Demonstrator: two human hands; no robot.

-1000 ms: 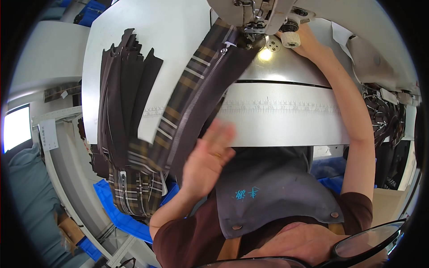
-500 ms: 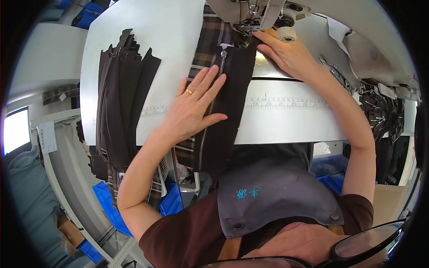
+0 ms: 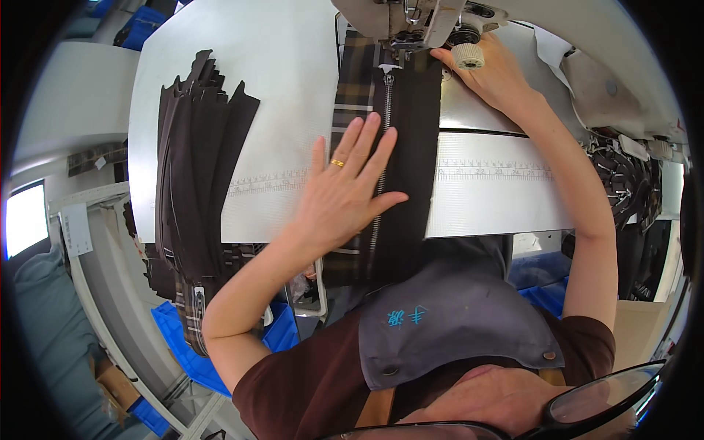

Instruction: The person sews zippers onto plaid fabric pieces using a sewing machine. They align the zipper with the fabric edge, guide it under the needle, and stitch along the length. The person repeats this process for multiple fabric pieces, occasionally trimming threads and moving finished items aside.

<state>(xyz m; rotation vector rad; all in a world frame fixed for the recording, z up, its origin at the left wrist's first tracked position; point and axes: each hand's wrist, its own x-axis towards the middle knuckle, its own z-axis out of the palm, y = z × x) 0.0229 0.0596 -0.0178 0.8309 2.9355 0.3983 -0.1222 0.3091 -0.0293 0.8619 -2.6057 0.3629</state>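
A dark brown fabric piece with a metal zipper [image 3: 388, 110] lies over brown plaid cloth [image 3: 353, 92], its far end under the presser foot [image 3: 400, 53] of a sewing machine [image 3: 411, 20]. Flat on the zipper and cloth rests my left hand [image 3: 341, 187], fingers spread, a gold ring on one. My right hand [image 3: 502, 73] is beside the machine head, at the far right edge of the dark fabric. Its thumb is stretched toward that edge, while the machine's white knob [image 3: 468, 56] partly hides the other fingers. The near end of the cloth hangs over the table's front edge.
A stack of dark brown fabric strips [image 3: 192, 161] lies at the left of the white table [image 3: 286, 66], which bears a printed ruler scale. Blue bins [image 3: 180, 341] stand below. Bundled zippered plaid pieces [image 3: 623, 180] hang at the right.
The zippered piece has shifted right and lies straighter, its far end at the presser foot. My left hand moved right with it. My right hand drew slightly right and away from the needle area.
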